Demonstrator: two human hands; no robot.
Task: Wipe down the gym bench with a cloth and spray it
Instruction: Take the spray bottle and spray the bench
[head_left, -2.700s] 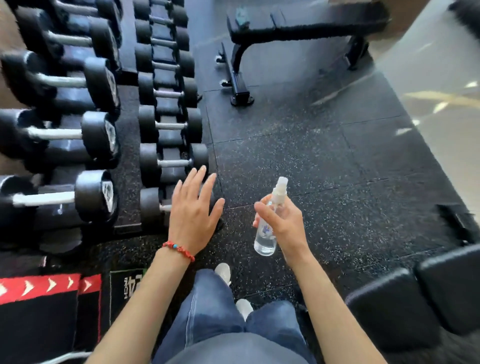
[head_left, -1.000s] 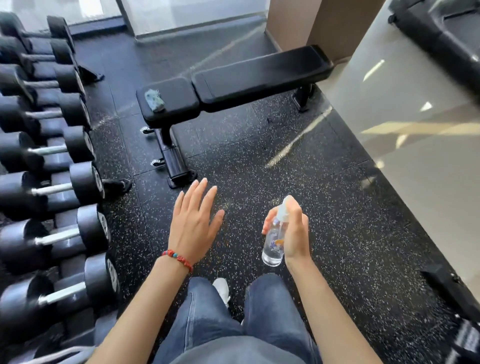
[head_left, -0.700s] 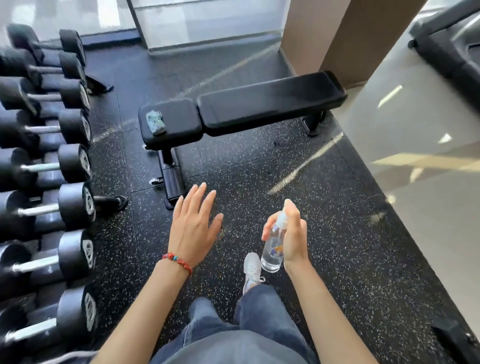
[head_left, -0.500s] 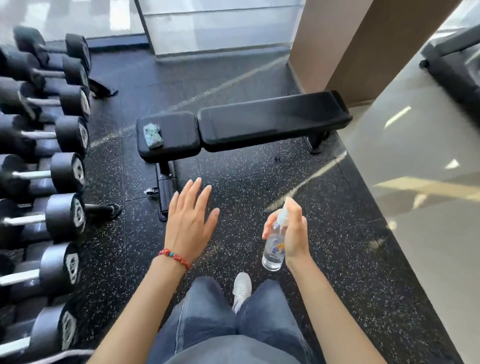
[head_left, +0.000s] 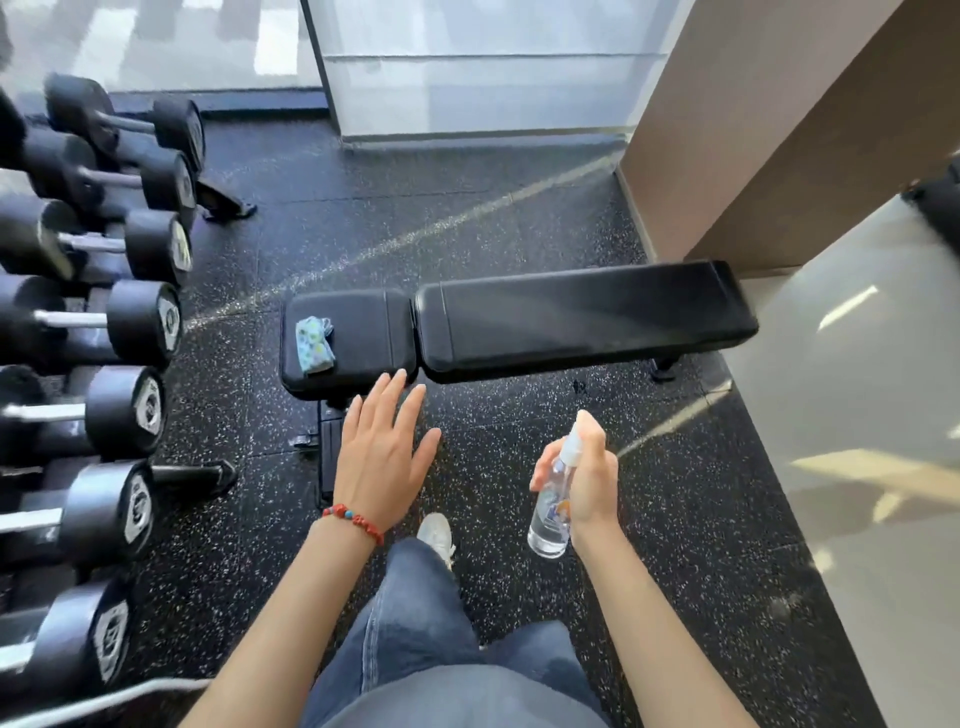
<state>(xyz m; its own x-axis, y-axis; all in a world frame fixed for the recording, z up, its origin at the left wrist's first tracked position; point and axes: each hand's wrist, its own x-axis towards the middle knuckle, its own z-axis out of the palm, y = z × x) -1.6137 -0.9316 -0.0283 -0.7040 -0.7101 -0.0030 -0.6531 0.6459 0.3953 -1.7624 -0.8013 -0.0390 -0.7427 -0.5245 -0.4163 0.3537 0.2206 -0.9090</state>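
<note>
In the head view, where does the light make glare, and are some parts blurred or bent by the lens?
Head view: daylight leaves a soft sheen on the long pad of the bench and bright patches on the pale floor at right. The cloth and spray bottle look fairly sharp. The dumbbells at the left edge are soft and curve with the wide-angle lens.

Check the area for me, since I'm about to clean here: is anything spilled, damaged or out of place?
Nothing stands out. The bench stands level with no visible tears, and the cloth lies bunched on its smaller pad, ready for wiping. The right hand holds the spray bottle upright; no liquid shows on the floor. The left hand is empty.
</note>
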